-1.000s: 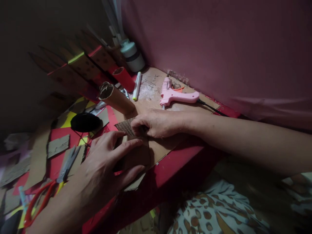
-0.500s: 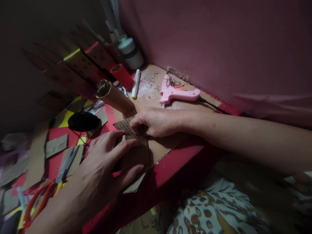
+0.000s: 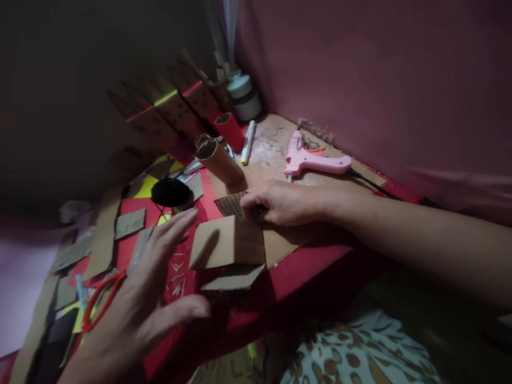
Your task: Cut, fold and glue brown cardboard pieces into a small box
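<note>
A folded piece of cardboard (image 3: 218, 242) lies on the table, creased into panels, one flap sticking out toward me. My right hand (image 3: 276, 202) is closed at its far edge, fingers curled against a strip of corrugated cardboard (image 3: 228, 205); the fingertips are hidden, but the strip appears pinched. To the left, my left hand (image 3: 148, 298) hovers with thumb and fingers spread, holding nothing, apart from the cardboard. Scissors with red-orange handles (image 3: 102, 301) lie partly hidden behind it. A brown cardboard tube (image 3: 222, 165) stands just beyond my right hand.
A pink glue gun (image 3: 316, 161) with a black cord lies near the pink wall. Behind stand a red tube (image 3: 231, 133), a marker (image 3: 248, 143), a pale bottle (image 3: 245, 98) and several decorated cardboard boxes (image 3: 176, 112). Left are a black round object (image 3: 172, 193) and cardboard scraps (image 3: 130, 223).
My left hand has let go of the folded cardboard and drawn back to the left, opening. My right hand stays at the corrugated strip. The whole view has shifted, moving things rightward.
</note>
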A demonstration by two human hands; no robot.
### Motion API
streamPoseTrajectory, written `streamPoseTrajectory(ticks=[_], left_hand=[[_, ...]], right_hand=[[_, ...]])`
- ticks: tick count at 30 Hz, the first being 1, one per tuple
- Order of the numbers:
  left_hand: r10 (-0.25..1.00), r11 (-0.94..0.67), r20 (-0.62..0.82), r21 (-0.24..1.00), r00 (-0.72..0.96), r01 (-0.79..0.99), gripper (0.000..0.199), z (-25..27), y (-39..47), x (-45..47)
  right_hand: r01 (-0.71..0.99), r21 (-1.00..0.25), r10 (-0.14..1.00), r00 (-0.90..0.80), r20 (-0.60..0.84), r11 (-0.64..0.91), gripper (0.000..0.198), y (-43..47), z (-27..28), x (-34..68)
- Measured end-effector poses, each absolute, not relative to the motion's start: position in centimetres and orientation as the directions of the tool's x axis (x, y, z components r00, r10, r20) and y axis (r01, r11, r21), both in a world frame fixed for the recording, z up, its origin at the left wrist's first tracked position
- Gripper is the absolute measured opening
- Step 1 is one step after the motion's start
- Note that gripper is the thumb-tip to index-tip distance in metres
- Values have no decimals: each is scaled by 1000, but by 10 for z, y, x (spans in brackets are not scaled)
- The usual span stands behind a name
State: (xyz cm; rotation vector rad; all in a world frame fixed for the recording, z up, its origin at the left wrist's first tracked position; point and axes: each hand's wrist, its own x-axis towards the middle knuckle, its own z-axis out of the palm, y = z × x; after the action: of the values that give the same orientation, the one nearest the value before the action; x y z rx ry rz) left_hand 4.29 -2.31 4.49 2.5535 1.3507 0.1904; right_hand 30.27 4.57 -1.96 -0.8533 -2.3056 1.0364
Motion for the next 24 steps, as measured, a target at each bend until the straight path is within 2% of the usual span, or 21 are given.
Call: streamPoseTrajectory(ticks=[3,8,11,20,24], left_hand=[[832,-530,-4,291,555,797,73,32,-29,49],[826,-558,40,208,562,804,59,16,-30,63],[820,-569,65,205,569,796,56,10,-30,65],[821,-567,75,219,566,794,60,9,-33,69],[830,-551,55,234,555,801,59,11,-33,68]], right_hand=[[349,-779,702,-694,159,521,24,45,-20,302],[346,-774,697,-698,165,529,27,44,-20,304],[370,-765,696,-704,139,527,29,43,-17,306],[405,-745,689,-718,100,530,36,43,-10,308],[390,-728,685,-713,150,565,33,41,-9,309]])
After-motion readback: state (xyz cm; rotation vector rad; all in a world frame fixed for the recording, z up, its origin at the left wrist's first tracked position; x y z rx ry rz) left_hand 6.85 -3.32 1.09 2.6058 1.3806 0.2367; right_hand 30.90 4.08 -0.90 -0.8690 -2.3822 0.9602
